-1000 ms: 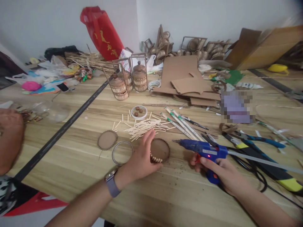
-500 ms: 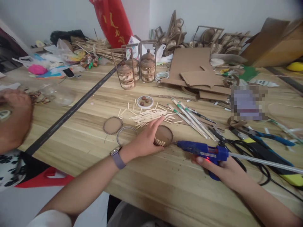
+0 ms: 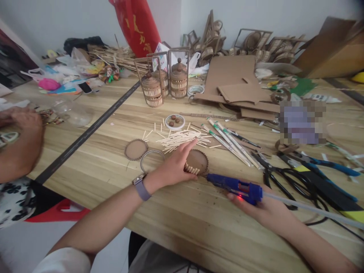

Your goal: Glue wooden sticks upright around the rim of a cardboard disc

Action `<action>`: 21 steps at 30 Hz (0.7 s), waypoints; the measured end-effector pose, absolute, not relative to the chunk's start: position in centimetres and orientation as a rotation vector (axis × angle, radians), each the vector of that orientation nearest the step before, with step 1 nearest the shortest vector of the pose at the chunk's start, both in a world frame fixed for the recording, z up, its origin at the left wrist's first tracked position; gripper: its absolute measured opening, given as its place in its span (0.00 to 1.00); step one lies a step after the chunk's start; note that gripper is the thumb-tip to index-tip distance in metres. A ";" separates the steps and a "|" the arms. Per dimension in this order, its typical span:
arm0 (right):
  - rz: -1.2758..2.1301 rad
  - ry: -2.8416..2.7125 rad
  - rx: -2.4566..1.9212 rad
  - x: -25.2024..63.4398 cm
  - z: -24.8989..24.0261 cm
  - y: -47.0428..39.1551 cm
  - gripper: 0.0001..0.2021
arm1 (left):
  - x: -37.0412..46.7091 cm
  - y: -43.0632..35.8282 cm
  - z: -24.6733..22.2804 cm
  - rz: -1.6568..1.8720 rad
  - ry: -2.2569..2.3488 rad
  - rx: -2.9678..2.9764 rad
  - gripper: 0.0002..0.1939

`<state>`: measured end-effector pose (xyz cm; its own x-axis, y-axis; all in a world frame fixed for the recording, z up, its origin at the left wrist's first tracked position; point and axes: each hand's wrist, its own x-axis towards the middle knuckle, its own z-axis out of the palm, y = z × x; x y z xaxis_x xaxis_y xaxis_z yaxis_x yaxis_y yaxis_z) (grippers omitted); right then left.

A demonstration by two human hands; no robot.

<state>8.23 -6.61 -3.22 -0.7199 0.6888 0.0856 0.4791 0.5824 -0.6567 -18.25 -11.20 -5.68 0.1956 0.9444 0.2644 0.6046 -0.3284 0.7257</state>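
My left hand (image 3: 173, 167) holds the left side of a round cardboard piece (image 3: 199, 161), its thumb and fingers around the edge. Short sticks stand in a row along that piece's near rim. My right hand (image 3: 264, 208) is wrapped round a blue glue gun (image 3: 234, 185) with a glowing red light and a long glue stick in its back. The gun's nozzle is at the near right rim of the round piece. Behind lies a pile of short pale sticks (image 3: 182, 139). To the left are a second cardboard disc (image 3: 136, 149) and a ring (image 3: 142, 162).
Finished baskets (image 3: 178, 81) stand behind, beside cardboard sheets (image 3: 231, 76). A tape roll (image 3: 174, 122) surrounds brown beads. Scissors (image 3: 284, 174) and pliers (image 3: 330, 163) lie at the right. Another person's hand (image 3: 25, 140) is at the far left.
My right hand has moved the glue gun a little left and down, its nozzle now nearer the row of sticks. My left hand keeps its hold on the round piece.
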 end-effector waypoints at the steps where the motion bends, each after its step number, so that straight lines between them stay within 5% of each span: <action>1: 0.893 -2.492 -0.955 8.2 -3.3 -6.6 0.13 | -18.2 -11.2 -5.6 0.961 1.445 2.013 0.61; 21: 0.847 -2.540 -0.990 8.0 -3.7 -6.9 0.14 | -18.1 -11.3 -5.4 0.940 1.489 2.056 0.58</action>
